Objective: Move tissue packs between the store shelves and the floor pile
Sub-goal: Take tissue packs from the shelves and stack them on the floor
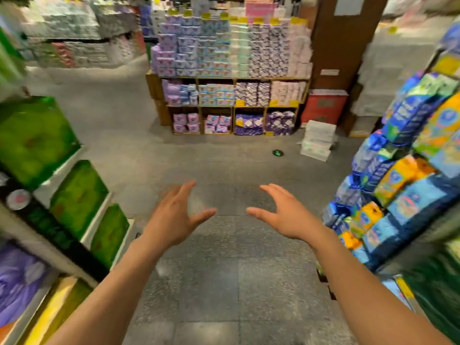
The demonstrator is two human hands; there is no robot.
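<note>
My left hand point(174, 215) and my right hand point(283, 215) reach forward over the grey floor, both with fingers spread and holding nothing, palms facing each other. A stack of white tissue packs point(317, 140) stands on the floor ahead and to the right, well beyond both hands. Blue and orange tissue packs point(398, 185) fill the shelf on my right. Green packs point(77, 197) line the shelf on my left.
A wooden display shelf point(231, 78) of purple and pink packs stands across the aisle. A red box point(323, 107) sits beside it. A small dark green object point(277, 152) lies on the floor near the white stack. Grey tiled floor point(224, 282) runs between the shelves.
</note>
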